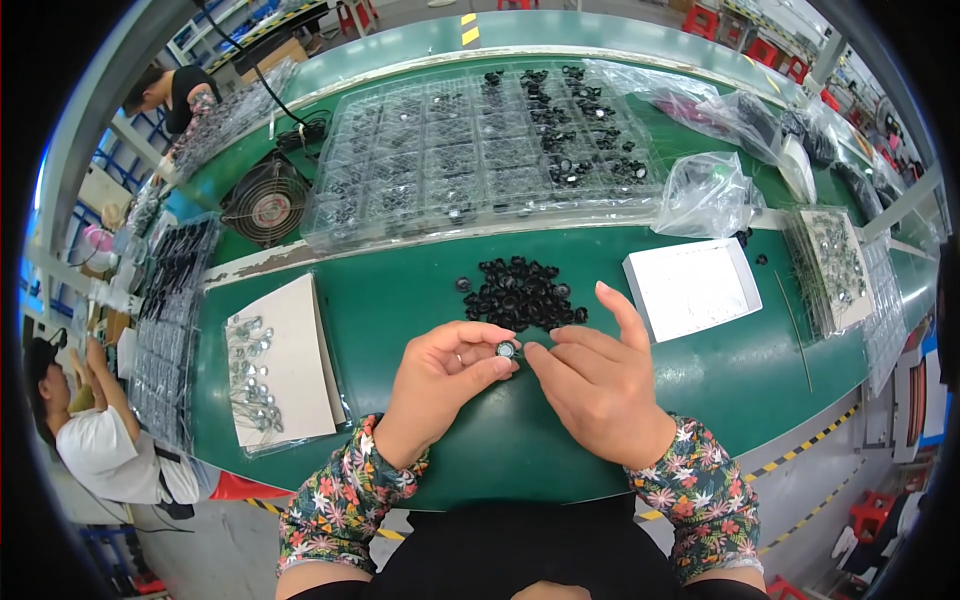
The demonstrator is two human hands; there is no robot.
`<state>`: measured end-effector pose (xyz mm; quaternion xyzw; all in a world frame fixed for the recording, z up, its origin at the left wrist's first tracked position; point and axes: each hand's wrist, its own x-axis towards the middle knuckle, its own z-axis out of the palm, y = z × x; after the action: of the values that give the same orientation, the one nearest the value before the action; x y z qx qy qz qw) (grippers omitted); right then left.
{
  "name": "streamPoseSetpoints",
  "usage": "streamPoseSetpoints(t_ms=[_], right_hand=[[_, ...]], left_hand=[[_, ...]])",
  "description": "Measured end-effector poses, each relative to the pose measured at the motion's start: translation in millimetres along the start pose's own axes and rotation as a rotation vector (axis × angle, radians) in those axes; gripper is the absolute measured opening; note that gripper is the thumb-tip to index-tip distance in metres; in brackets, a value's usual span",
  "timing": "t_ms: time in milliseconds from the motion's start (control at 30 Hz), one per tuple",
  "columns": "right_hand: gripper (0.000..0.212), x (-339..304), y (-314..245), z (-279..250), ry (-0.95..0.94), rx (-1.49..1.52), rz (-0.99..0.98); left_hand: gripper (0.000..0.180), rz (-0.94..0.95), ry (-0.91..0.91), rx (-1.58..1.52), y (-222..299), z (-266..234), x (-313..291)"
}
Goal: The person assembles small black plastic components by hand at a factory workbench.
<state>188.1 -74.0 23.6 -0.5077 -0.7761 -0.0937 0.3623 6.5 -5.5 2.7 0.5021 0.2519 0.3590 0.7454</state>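
Green tabletop (420, 290) here, with a big clear tray (420, 224) of black bits behind it and a white box (690, 290) over to the right. Right hand (600, 385) has its fingers partly spread, tips right by the left; can't tell from here if it's gripping anything. Left hand (440, 380), just this side of the black pile (515, 293), pinches a tiny round part (506, 349).

I am in a factory assembly hall: my green workbench (400, 275) bears clear compartment trays (480, 214) and a heap of small black parts (515, 292), two co-workers (100, 455) are to my left, red stools (872, 515) stand about, and striped yellow-and-black tape (790, 457) marks the grey floor (830, 475).
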Motion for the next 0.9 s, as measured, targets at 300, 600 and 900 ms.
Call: streamPoseSetpoints(t_ms=[300, 600, 900], right_hand=[[0.017, 1, 2, -6, -0.022, 0.05, 0.051], [0.015, -9, 2, -23, -0.187, 0.161, 0.122], [0.012, -38, 8, -34, -0.423, 0.306, 0.156]], left_hand=[[0.025, -0.06, -0.082, -0.052, 6, -4, -3], [0.025, -0.009, -0.158, 0.02, 9, -1, -11], [0.024, 0.148, -0.282, 0.728, 16, -1, -33]])
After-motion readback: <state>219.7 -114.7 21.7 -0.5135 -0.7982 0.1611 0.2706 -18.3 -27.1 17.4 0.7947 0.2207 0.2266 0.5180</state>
